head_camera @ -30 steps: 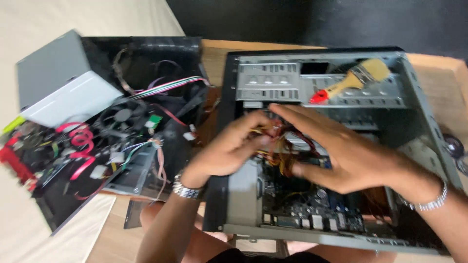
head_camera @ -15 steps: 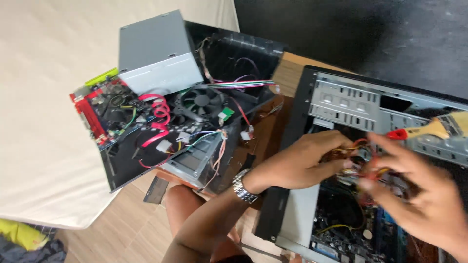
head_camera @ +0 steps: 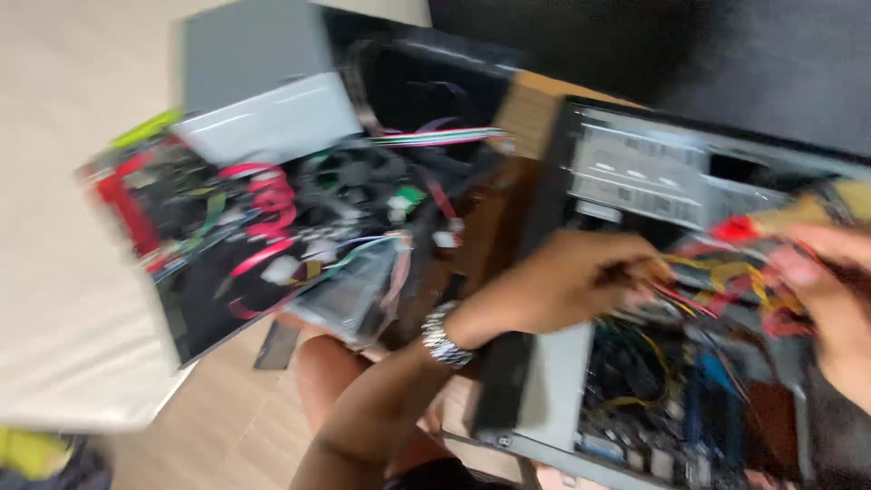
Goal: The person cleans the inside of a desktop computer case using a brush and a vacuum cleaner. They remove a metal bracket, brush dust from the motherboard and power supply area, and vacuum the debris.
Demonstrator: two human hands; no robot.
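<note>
The view is blurred by motion. An open computer case (head_camera: 553,390) lies on its side at the right, its board and wiring exposed. My left hand (head_camera: 567,281), with a metal watch on the wrist, reaches into the case and pinches a bundle of yellow and red cables (head_camera: 717,286). At the right edge my right hand (head_camera: 830,299) has its fingers in the same bundle. A brush with a red and wooden handle (head_camera: 771,222) rests on the metal drive cage (head_camera: 644,177) just behind the hands.
On the left, a black panel (head_camera: 209,327) carries loose parts: a grey power supply box (head_camera: 259,104), a cooling fan (head_camera: 349,181), red flat cables (head_camera: 268,195), a red circuit board (head_camera: 122,195). Below are a wooden floor (head_camera: 227,426) and my knee (head_camera: 331,381).
The camera has swung left and then partly back, so the case now sits at the right edge. Both hands have stayed in the cable bundle inside the case.
</note>
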